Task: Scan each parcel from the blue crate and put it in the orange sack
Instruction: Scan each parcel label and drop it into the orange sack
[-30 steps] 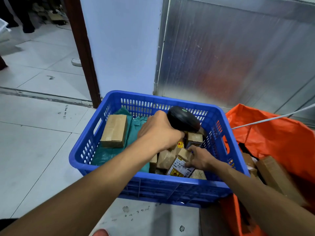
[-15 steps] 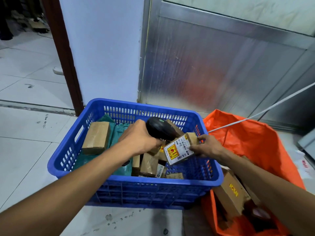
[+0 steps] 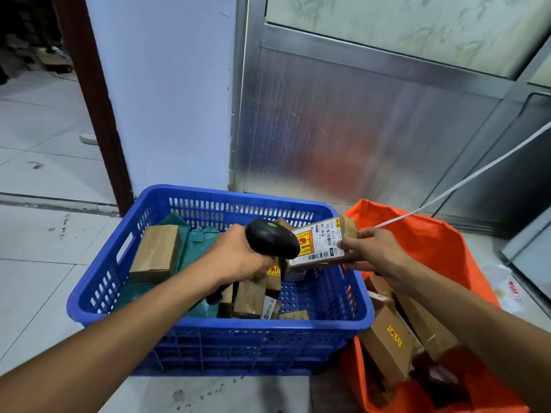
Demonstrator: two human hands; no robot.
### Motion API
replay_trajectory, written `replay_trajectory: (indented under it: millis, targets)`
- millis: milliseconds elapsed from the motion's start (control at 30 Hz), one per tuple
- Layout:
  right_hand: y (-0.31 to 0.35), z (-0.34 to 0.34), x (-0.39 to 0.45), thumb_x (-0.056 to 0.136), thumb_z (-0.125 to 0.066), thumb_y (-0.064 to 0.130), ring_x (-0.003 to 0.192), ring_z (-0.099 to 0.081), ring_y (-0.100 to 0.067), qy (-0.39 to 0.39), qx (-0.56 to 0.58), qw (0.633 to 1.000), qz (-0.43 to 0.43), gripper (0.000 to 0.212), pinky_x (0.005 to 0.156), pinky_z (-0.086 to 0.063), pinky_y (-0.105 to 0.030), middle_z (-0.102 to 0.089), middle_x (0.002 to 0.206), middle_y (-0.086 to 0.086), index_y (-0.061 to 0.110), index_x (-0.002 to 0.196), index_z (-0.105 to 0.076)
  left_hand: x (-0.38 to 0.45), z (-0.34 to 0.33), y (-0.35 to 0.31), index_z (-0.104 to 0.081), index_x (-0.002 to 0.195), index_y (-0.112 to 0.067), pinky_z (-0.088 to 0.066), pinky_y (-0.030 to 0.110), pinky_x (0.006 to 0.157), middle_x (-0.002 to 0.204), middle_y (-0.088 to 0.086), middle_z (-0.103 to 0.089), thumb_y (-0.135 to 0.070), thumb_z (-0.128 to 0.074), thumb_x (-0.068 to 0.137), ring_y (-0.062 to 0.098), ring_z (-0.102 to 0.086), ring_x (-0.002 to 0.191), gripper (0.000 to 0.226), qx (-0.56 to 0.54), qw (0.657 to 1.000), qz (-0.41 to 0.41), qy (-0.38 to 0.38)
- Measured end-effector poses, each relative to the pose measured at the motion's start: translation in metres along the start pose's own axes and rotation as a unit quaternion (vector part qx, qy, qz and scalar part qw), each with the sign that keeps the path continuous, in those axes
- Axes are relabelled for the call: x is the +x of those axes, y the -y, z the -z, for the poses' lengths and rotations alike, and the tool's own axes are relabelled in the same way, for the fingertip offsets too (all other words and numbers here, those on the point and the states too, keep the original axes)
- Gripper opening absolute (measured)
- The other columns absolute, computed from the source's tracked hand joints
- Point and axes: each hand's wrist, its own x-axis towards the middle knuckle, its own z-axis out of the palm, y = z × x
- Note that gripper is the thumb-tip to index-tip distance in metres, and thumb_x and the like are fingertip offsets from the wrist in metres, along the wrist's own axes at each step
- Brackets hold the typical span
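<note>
Over the blue crate (image 3: 125, 293), my right hand (image 3: 378, 254) grips a parcel (image 3: 323, 242), long axis tilted up-right, label facing the scanner (image 3: 272, 238) clasped in my left hand (image 3: 238, 257).

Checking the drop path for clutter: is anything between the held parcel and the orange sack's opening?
Nothing visible blocks it. The right hand holds the parcel above the blue crate's right rim, and the orange sack lies open just beyond, already holding boxes.
</note>
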Motion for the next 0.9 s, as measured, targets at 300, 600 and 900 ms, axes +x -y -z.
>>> replay_trajectory:
  millis: [300,600,900]
  targets:
    - [-0.009,0.000,-0.036,0.093,-0.060,-0.003,0.097,-0.073,-0.021,0.019,0.188,0.982,0.023,0.015,0.076,-0.063,-0.034,-0.076,0.102,-0.010,0.010,0.098,-0.064,-0.007,-0.003,-0.001,-0.074,0.103,-0.005,-0.049,0.023,0.051,0.080,0.015,-0.074,-0.005,-0.076,0.086,0.012,-0.055,0.054,0.017,-0.139,0.987,0.051,0.063]
    - [-0.028,-0.011,-0.025,0.088,-0.065,-0.009,0.096,-0.074,-0.030,0.024,0.263,0.963,0.044,0.069,0.078,-0.062,-0.046,-0.069,0.112,-0.014,0.032,0.135,-0.036,-0.012,-0.010,-0.001,-0.074,0.097,-0.006,-0.046,0.022,0.049,0.071,0.010,-0.072,-0.004,-0.077,0.085,0.010,-0.053,0.047,0.012,-0.205,0.975,0.074,0.043]
    - [-0.033,-0.020,-0.032,0.087,-0.068,-0.008,0.106,-0.067,-0.024,0.009,0.187,0.969,0.160,0.065,0.070,-0.062,-0.038,-0.062,0.117,0.000,0.041,0.125,-0.047,-0.013,-0.021,-0.003,-0.073,0.093,-0.007,-0.046,0.021,0.045,0.059,0.005,-0.065,-0.007,-0.076,0.087,0.009,-0.051,0.044,0.007,-0.211,0.974,0.082,0.034]
